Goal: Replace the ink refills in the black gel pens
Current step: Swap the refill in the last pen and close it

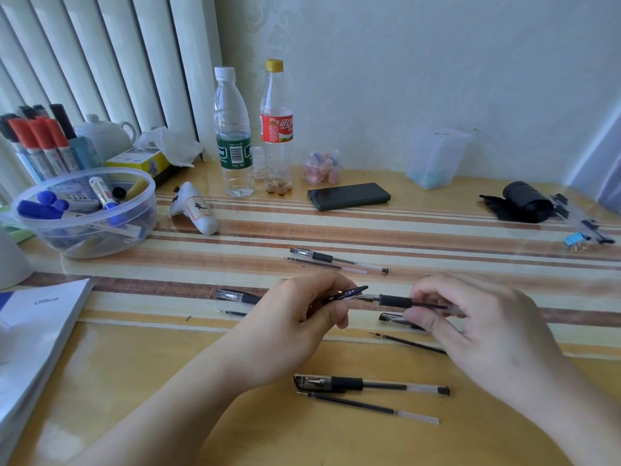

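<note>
My left hand point(299, 326) pinches a black pen cap point(347, 292) with its clip pointing right. My right hand point(477, 326) grips a black gel pen point(400, 301) by its clear barrel, tip aimed left at the cap, a small gap between them. On the table lie other black gel pens, each beside a loose refill: one pen point(336, 258) with a refill point(322, 264) farther back, one pen point(369, 385) with a refill point(369, 406) near me. A capped pen point(237, 295) and a refill tip point(232, 312) show left of my left hand. Another pen point(395, 319) and a refill point(406, 343) lie under my right hand.
A clear bowl of markers point(85, 210) stands at left, a booklet point(37, 331) near the left edge. Two bottles point(235, 136), a phone point(347, 196), a candy jar point(322, 166), a clear box point(437, 156) and a black roll point(524, 200) line the back.
</note>
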`<action>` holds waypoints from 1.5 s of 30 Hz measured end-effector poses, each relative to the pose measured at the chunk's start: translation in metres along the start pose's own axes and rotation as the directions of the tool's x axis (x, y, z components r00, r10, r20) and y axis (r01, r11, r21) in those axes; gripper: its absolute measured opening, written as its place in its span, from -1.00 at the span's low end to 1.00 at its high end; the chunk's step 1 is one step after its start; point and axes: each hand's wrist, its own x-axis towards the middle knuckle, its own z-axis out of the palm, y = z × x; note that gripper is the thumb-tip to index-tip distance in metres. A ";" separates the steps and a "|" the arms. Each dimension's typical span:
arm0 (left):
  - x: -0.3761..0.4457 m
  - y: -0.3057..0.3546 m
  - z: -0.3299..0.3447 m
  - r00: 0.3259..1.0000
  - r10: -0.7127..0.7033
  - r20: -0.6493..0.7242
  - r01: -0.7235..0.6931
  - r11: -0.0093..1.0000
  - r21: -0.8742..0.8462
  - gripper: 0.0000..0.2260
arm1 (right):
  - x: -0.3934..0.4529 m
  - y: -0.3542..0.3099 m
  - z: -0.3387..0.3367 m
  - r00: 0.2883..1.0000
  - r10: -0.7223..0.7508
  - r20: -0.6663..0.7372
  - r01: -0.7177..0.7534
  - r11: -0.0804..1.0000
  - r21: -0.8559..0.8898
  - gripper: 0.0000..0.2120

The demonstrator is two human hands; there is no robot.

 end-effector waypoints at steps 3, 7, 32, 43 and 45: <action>-0.001 0.003 0.003 0.999 0.040 0.015 -0.041 0.997 0.062 -0.86 | -0.001 0.000 0.001 0.998 -0.070 -0.006 0.070 0.997 -0.040 -0.79; -0.003 0.007 0.008 0.997 0.078 0.006 -0.079 0.990 0.120 -0.76 | -0.003 -0.004 0.006 0.989 -0.147 -0.023 0.145 0.986 -0.087 -0.81; -0.002 0.002 -0.002 0.960 0.175 -0.220 -0.084 0.925 0.370 -0.68 | 0.005 0.116 0.003 0.875 0.479 -0.072 -0.483 0.873 -0.060 -0.81; 0.003 -0.009 -0.004 0.948 0.198 -0.247 -0.090 0.918 0.387 -0.84 | 0.002 0.129 0.012 0.837 0.547 -0.005 -0.546 0.835 -0.062 -0.87; 0.003 -0.007 -0.006 0.953 0.214 -0.216 -0.121 0.918 0.378 -0.88 | 0.000 0.118 0.007 0.843 0.533 -0.072 -0.536 0.844 -0.032 -0.89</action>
